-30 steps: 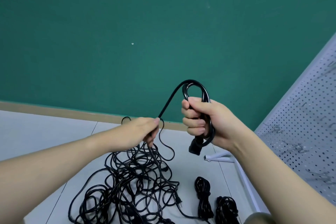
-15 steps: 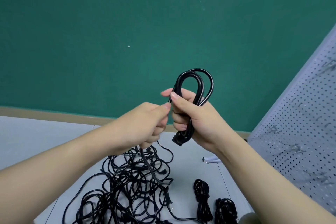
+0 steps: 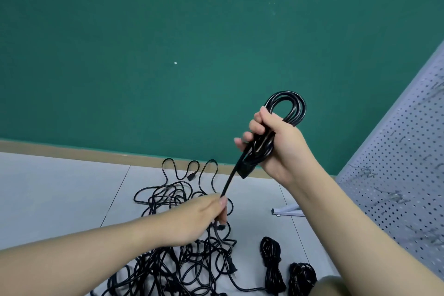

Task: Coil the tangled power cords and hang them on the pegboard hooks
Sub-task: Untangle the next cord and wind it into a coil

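My right hand (image 3: 276, 142) grips a black power cord coil (image 3: 292, 106) with several loops sticking up above the fist and a plug end hanging below it. From that coil a taut strand runs down and left to my left hand (image 3: 204, 216), which pinches it between thumb and fingers. Below lies the tangled pile of black cords (image 3: 182, 247) on the pale floor. Two bundled cords (image 3: 271, 259) lie on the floor at the lower right. The grey pegboard (image 3: 403, 175) with metal hooks leans along the right edge.
A green wall (image 3: 168, 43) with a tan skirting fills the background. The pegboard's white metal foot (image 3: 286, 211) sticks out on the floor between my right arm and the cords. Bare pale floor lies to the left.
My left hand has dropped down and away from my right hand, sliding along the cord and pulling a strand taut. The coil in my right hand has gained a loop.
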Demonstrator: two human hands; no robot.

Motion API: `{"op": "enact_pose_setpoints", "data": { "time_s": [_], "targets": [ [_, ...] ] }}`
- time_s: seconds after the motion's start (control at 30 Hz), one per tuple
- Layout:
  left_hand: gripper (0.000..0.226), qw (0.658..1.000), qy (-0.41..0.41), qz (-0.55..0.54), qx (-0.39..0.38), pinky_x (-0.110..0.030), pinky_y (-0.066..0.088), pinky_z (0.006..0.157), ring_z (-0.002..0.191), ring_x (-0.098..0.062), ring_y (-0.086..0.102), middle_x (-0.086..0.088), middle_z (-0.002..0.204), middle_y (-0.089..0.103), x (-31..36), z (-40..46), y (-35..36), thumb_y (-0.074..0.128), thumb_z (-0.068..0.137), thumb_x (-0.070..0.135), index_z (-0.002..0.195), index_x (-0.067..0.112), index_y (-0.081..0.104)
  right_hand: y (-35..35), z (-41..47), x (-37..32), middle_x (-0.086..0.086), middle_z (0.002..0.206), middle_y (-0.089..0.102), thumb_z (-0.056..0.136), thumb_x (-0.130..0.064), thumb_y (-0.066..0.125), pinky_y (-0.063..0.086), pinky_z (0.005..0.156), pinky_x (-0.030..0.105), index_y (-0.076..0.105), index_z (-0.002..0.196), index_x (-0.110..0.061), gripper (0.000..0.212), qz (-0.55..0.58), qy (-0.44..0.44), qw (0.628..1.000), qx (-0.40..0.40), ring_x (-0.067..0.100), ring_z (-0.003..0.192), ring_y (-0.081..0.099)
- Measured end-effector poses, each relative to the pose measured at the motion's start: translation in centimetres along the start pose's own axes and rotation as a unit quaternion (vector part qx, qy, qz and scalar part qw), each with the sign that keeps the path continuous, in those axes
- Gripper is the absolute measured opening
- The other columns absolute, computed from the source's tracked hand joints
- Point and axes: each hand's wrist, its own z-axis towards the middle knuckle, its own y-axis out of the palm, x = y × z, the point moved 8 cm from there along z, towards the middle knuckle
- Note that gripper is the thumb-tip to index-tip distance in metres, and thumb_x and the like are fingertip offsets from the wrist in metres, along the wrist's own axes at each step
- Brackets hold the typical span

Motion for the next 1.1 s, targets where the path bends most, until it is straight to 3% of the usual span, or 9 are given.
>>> {"op": "enact_pose_setpoints", "data": {
  "time_s": [0.13, 0.3, 0.43, 0.57, 0.7, 0.8, 0.93, 1.03, 1.1],
  "targets": [
    [0.049, 0.998, 0.014, 0.068, -0.007, -0.034, 0.048, 0.095, 0.086, -0.010, 0.061, 0.006, 0.086, 0.068, 0.2, 0.0, -0.8, 0.021, 0.110, 0.050, 0.085, 0.023, 0.054, -1.4, 0.3, -0.7, -0.006, 0.062, 0.026, 0.108, -0.026, 0.050, 0.028, 0.042, 0.020, 0.045, 0.078, -0.017, 0.031, 0.002, 0.003, 1.000, 0.011, 0.008, 0.045, 0.023],
    [0.050, 0.976, 0.049, 0.170, 0.123, -0.026, 0.037, 0.061, 0.057, -0.010, 0.035, 0.007, 0.061, 0.039, 2.6, -1.5, -7.6, 0.034, 0.106, 0.051, 0.068, 0.019, 0.037, -3.6, 1.0, -1.1, -0.006, 0.064, 0.025, 0.104, -0.033, 0.058, 0.026, 0.044, 0.022, 0.047, 0.083, -0.019, 0.028, -0.042, -0.009, 0.998, 0.045, 0.010, 0.052, 0.017],
    [0.043, 0.941, 0.103, 0.258, 0.194, -0.030, 0.034, 0.050, 0.050, -0.012, 0.042, 0.009, 0.052, 0.048, 5.9, -4.3, -11.7, 0.045, 0.098, 0.057, 0.069, 0.025, 0.049, -2.4, 0.6, 0.1, -0.006, 0.066, 0.029, 0.091, -0.044, 0.071, 0.029, 0.049, 0.022, 0.052, 0.094, -0.016, 0.035, -0.146, 0.016, 0.989, 0.014, 0.013, 0.056, 0.022],
    [0.019, 0.919, 0.219, 0.241, 0.221, -0.016, 0.037, 0.056, 0.064, -0.004, 0.054, 0.022, 0.066, 0.057, 10.9, -6.9, -13.0, 0.056, 0.100, 0.042, 0.088, 0.029, 0.062, 0.1, -0.2, 2.2, -0.007, 0.066, 0.043, 0.077, -0.056, 0.080, 0.040, 0.051, 0.022, 0.056, 0.108, -0.012, 0.059, -0.257, 0.066, 0.962, -0.064, 0.010, 0.053, 0.039],
    [0.014, 0.915, 0.261, 0.227, 0.206, -0.008, 0.035, 0.070, 0.078, 0.006, 0.051, 0.023, 0.079, 0.052, 12.6, -7.0, -12.5, 0.049, 0.099, 0.015, 0.093, 0.023, 0.059, 4.6, -2.8, 5.3, -0.004, 0.076, 0.034, 0.052, -0.078, 0.086, 0.028, 0.055, 0.021, 0.066, 0.090, -0.028, 0.066, -0.256, 0.153, 0.919, -0.256, 0.009, 0.060, 0.032],
    [0.024, 0.935, 0.221, 0.203, 0.190, -0.010, 0.037, 0.072, 0.083, 0.001, 0.051, 0.018, 0.088, 0.053, 12.0, -6.1, -12.5, 0.045, 0.098, 0.004, 0.093, 0.026, 0.053, 6.5, -4.2, 6.3, 0.007, 0.086, 0.016, 0.062, -0.054, 0.092, 0.020, 0.057, 0.025, 0.041, 0.084, -0.026, 0.062, -0.242, 0.179, 0.897, -0.324, 0.016, 0.067, 0.018],
    [0.035, 0.965, 0.172, 0.085, 0.180, -0.024, 0.040, 0.061, 0.064, -0.008, 0.041, 0.007, 0.081, 0.047, 10.7, -6.1, -13.0, 0.045, 0.092, -0.006, 0.097, 0.029, 0.040, 6.8, -4.6, 6.2, 0.003, 0.081, 0.024, 0.069, -0.017, 0.062, 0.030, 0.054, 0.022, 0.055, 0.075, -0.025, 0.012, -0.244, 0.200, 0.897, -0.310, 0.014, 0.064, 0.024],
    [0.036, 0.961, 0.183, 0.086, 0.190, -0.021, 0.042, 0.063, 0.072, -0.008, 0.053, 0.009, 0.088, 0.051, 10.5, -6.3, -13.1, 0.048, 0.087, -0.008, 0.101, 0.026, 0.048, 6.2, -5.0, 7.2, 0.002, 0.082, 0.034, 0.068, -0.009, 0.046, 0.031, 0.054, 0.023, 0.070, 0.071, -0.029, 0.031, -0.276, 0.253, 0.874, -0.310, 0.019, 0.070, 0.020],
    [0.035, 0.949, 0.199, 0.134, 0.205, -0.016, 0.040, 0.066, 0.080, -0.010, 0.054, 0.009, 0.089, 0.053, 10.5, -6.4, -13.3, 0.054, 0.084, -0.008, 0.101, 0.023, 0.058, 5.8, -5.1, 7.9, 0.001, 0.078, 0.039, 0.064, -0.009, 0.046, 0.032, 0.053, 0.023, 0.062, 0.097, -0.013, 0.036, -0.288, 0.287, 0.864, -0.296, 0.016, 0.066, 0.026]
  ]
}}
